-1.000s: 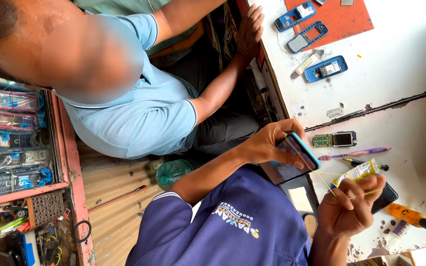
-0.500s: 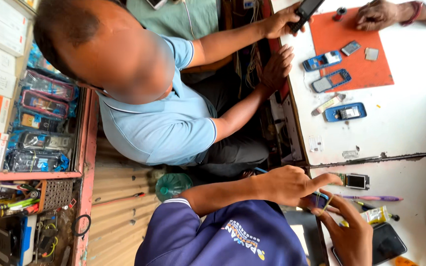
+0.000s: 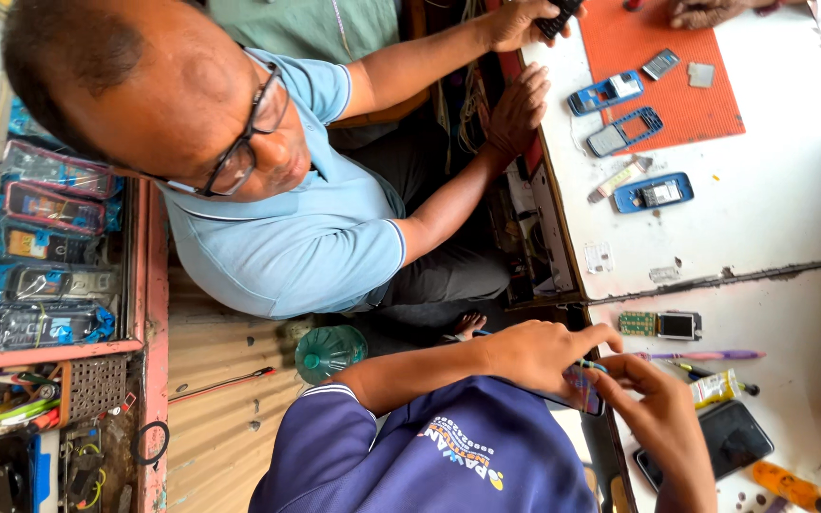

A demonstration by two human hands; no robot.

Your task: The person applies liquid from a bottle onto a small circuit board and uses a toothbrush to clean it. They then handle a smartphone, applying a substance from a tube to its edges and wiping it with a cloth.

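Spreading along the right of the scene, a white desk [image 3: 791,237] carries an orange mat [image 3: 677,85] and a scatter of phone parts. A co-worker in a light-blue shirt [image 3: 287,237] sits just beside it, one hand [image 3: 520,109] resting at the desk's edge. To the far left, a red shelf [image 3: 149,275] holds packaged handsets. A green bottle [image 3: 327,350] stands on the floor between the two people.

On the desk lie a black smartphone [image 3: 705,442], three blue phone housings [image 3: 653,192] on and beside the mat, a circuit board with a small screen [image 3: 662,325], a purple pen [image 3: 705,355] and an orange-handled screwdriver [image 3: 791,486].

At the desk's near edge, the person in the purple top grips a small phone [image 3: 583,388] between both hands. The left hand [image 3: 534,356] wraps around it, fingers curled and the index finger stretched out straight. The right hand [image 3: 658,418] meets it from the other side, its fingers [image 3: 620,389] pinching the phone's end.
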